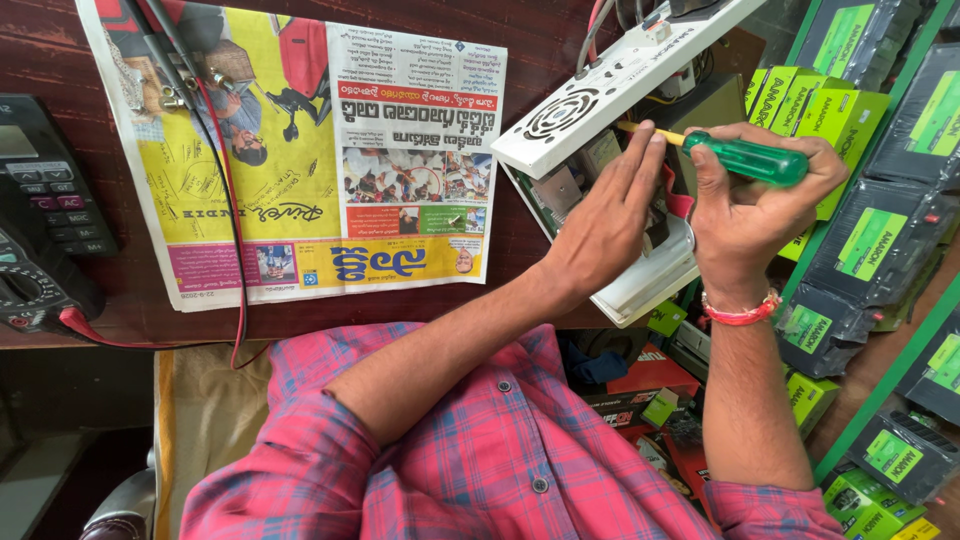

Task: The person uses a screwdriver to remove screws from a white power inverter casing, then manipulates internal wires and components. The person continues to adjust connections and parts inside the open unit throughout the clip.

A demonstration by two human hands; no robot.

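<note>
Underneath, dark wooden table (540,240), newspaper (310,150).

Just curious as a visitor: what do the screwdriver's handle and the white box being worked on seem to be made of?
The screwdriver handle in the right hand looks like clear green plastic: glossy and see-through. The white box under the left hand seems painted sheet metal, with punched fan slots and thin folded edges, though hard plastic is possible.

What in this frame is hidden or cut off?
- Screwdriver tip, head view: hidden behind the left hand.
- White casing interior: mostly covered by both hands; right hand grips the handle.
- Multimeter: cut off by the left edge.
</note>
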